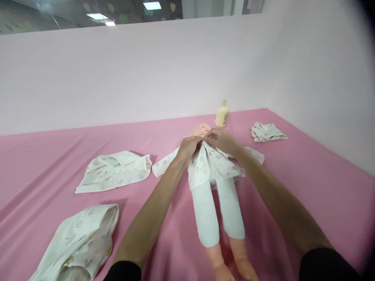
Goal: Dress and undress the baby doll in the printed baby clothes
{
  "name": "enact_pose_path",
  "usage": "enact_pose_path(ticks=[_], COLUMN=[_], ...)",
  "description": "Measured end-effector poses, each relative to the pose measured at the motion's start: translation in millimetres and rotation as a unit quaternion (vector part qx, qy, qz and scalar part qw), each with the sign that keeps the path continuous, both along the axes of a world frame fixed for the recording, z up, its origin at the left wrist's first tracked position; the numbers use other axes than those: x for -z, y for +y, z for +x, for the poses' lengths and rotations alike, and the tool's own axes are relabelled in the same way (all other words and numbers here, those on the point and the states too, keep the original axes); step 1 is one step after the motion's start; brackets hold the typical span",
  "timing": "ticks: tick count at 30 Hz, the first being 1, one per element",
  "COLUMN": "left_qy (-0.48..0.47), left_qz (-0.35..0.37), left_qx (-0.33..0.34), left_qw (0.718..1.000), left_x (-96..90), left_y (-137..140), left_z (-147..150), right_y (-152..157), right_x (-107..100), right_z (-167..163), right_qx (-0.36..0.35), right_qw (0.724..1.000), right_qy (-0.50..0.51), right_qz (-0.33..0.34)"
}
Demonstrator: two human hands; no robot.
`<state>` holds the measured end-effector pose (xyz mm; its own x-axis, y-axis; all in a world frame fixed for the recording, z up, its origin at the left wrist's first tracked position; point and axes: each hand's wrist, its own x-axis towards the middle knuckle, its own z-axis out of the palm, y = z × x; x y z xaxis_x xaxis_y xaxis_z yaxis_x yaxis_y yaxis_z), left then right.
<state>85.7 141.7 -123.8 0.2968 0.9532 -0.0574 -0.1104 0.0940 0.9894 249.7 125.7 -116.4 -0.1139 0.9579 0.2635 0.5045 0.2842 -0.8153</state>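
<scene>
Doll (218, 203) shirt collar pinched by both hands (190, 147), bottle (222, 114) just behind.

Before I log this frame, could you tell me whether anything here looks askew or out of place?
Nothing is spilled or damaged. The doll's top hangs open below the neck, where the left hand and right hand pinch it. Two printed garments lie crumpled on the pink sheet.

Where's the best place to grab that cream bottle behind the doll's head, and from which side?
Probably around the body of the cream bottle, coming from the right: it stands upright, its top narrows, and the doll's head and both hands, left hand and right hand, crowd its left and near side.
</scene>
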Motion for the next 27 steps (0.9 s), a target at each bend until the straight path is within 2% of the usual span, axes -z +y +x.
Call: enact_pose_path(ticks=[5, 10, 14, 18, 22, 25, 27], left_qy=[0.027, 0.066, 0.091, 0.086, 0.079, 0.076, 0.08], left_qz=[0.007, 0.041, 0.062, 0.053, 0.038, 0.034, 0.039], left_qx=[0.019, 0.061, 0.056, 0.059, 0.049, 0.05, 0.048], left_qw=[0.999, 0.995, 0.992, 0.993, 0.995, 0.995, 0.995], left_x=[-4.6, -6.4, -5.1, -6.3, -7.4, -4.9, -2.2], left_y=[-6, -6, -6, -7, -7, -5, -2], left_z=[0, -2, -2, 0, 1, 1, 1], right_y=[-2, -5, -3, -2, -5, -10, -12], right_x=[-5, -10, -9, -9, -12, -15, -17], right_z=[5, 12, 15, 15, 13, 11, 8], right_qx=[-0.025, -0.058, -0.078, -0.086, -0.06, -0.04, -0.024], right_qw=[0.999, 0.998, 0.996, 0.994, 0.994, 0.997, 1.0], right_qy=[-0.028, -0.019, 0.0, 0.012, 0.045, 0.037, -0.018], right_qz=[0.011, -0.016, -0.042, -0.061, -0.078, -0.051, -0.01])
